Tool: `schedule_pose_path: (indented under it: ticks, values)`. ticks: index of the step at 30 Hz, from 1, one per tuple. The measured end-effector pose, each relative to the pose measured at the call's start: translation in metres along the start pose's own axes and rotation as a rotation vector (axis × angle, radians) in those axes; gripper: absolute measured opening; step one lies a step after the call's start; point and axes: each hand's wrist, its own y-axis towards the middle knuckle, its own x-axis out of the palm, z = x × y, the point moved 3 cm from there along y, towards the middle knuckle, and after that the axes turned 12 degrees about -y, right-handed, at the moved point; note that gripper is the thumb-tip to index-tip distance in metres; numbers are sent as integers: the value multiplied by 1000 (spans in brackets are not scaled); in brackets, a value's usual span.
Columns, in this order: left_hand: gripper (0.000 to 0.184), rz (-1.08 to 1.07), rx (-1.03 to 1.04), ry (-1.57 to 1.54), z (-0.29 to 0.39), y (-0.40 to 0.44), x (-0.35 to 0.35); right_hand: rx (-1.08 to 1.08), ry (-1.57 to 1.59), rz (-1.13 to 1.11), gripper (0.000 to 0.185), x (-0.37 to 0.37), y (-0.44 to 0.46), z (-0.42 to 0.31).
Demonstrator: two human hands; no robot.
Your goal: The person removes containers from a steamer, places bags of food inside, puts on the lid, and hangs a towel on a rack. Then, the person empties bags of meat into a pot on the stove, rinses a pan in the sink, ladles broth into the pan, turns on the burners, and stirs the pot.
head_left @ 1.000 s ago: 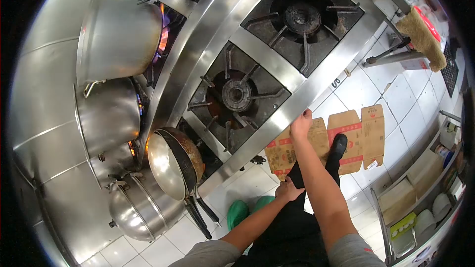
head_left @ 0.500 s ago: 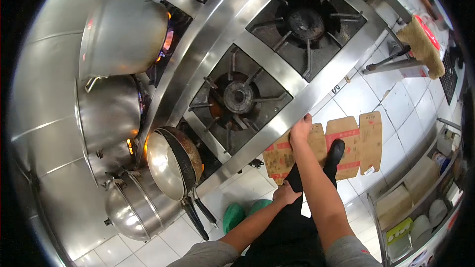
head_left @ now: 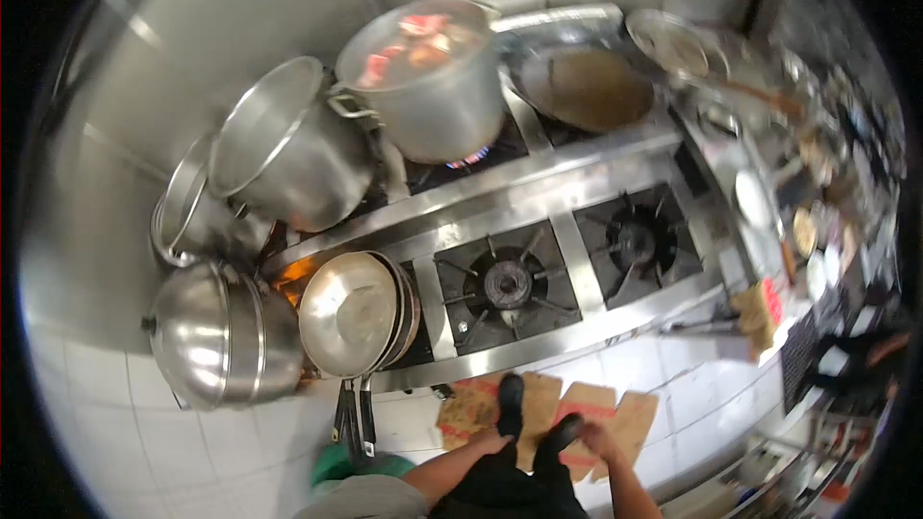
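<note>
Low in the head view, my left hand [head_left: 492, 440] is beside my dark-clad leg, its fingers blurred and hard to separate. My right hand [head_left: 598, 439] hangs over the flattened cardboard [head_left: 630, 423] on the floor, fingers loosely apart and holding nothing I can see. In front of me stands the steel stove [head_left: 510, 358]. Nearest on it is a stack of frying pans [head_left: 348, 315], black handles pointing toward me. Two front burners, the middle burner [head_left: 508, 281] and the right burner [head_left: 642, 235], carry no pots.
A large pot [head_left: 433, 115] with reddish chunks sits over a blue flame at the back. Beside it are a tilted steel pot [head_left: 308, 168], a domed steel pot [head_left: 197, 336] and a wide wok [head_left: 591, 88]. Orange flame [head_left: 293, 274] shows near the pans. Cluttered counter at right.
My right hand has let go of the stove's front edge and come back toward my body. The view has swung up and turned, bringing the back pots and right counter into sight.
</note>
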Motion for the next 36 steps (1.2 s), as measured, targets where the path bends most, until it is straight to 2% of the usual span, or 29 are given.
schedule_pose_path:
  ticks: [1, 2, 3, 4, 5, 6, 7, 10, 11, 12, 13, 14, 15, 16, 18, 19, 20, 21, 22, 23, 25, 27, 28, 30, 31, 33, 36]
  values:
    - [92, 311, 317, -109, -34, 36, 20, -73, 265, -156, 31, -4, -41, 2]
    - [85, 372, 326, -129, -34, 15, 5, -105, 529, -331, 33, -9, -83, 3]
    - [81, 217, 297, -152, -51, 25, 4, 90, 488, -399, 34, -22, -111, -6]
    - [77, 148, 419, -194, -54, 5, -10, 288, 453, -457, 35, -32, -143, -24]
    - [68, 164, 235, -234, -70, 4, -10, 252, 373, -420, 37, -70, -172, -95]
    - [63, 261, 328, -235, -82, -4, -7, 215, 297, -389, 40, -110, -189, -166]
    - [58, 358, 418, -233, -91, -18, -6, 206, 281, -359, 44, -125, -198, -189]
    - [58, 572, 546, -154, -145, -48, 25, 96, 222, -335, 40, -100, -157, -78]
    - [57, 645, 582, -131, -144, -53, 46, 99, 126, -351, 53, -111, -151, -77]
    - [58, 602, 308, -173, -139, -73, 62, 107, 28, -374, 67, -122, -148, -76]
    - [59, 538, 33, -213, -142, -91, 84, 27, -49, -416, 69, -125, -126, -44]
    - [57, 548, 81, -99, -147, -87, 110, -46, -115, -456, 72, -132, -124, -41]
    - [53, 535, -10, -348, -153, -83, 149, 27, -152, -498, 73, -143, -133, -29]
    - [49, 517, -102, -595, -137, -109, 173, 100, -191, -534, 74, -166, -142, -71]
    - [42, 329, -177, -977, -107, -127, 233, 128, -214, -545, 74, -190, -161, -99]
    - [51, 165, -171, -985, -97, -127, 264, 113, -219, -570, 72, -191, -164, -93]
    - [48, 27, -86, -1023, -105, -99, 310, 99, -223, -598, 70, -189, -161, -84]
    - [43, 121, 110, -856, -96, -106, 332, 82, -226, -624, 69, -189, -158, -78]
    - [37, 195, 401, -420, -86, -116, 344, 82, -246, -653, 66, -191, -154, -75]
    - [32, 396, 647, 22, -77, -129, 357, 80, -262, -681, 64, -191, -149, -73]
    - [30, 377, 306, -564, -63, -144, 373, 23, -300, -728, 58, -190, -148, -88]
    - [27, 396, 155, -677, -62, -164, 393, -50, -324, -781, 52, -171, -137, -73]
    - [26, 447, 194, -511, -67, -161, 404, -101, -366, -795, 51, -163, -133, -75]
    - [25, 539, 287, -152, -86, -149, 413, -459, -538, -834, 49, -145, -111, -56]
    - [25, 572, 350, 37, -93, -147, 409, -278, -551, -817, 49, -149, -122, -83]
    - [31, 380, 100, -945, -94, -171, 409, -289, -711, -833, 48, -158, -142, -102]
    - [37, 288, -196, -1611, -118, -126, 433, -206, -701, -767, 47, -184, -161, -76]
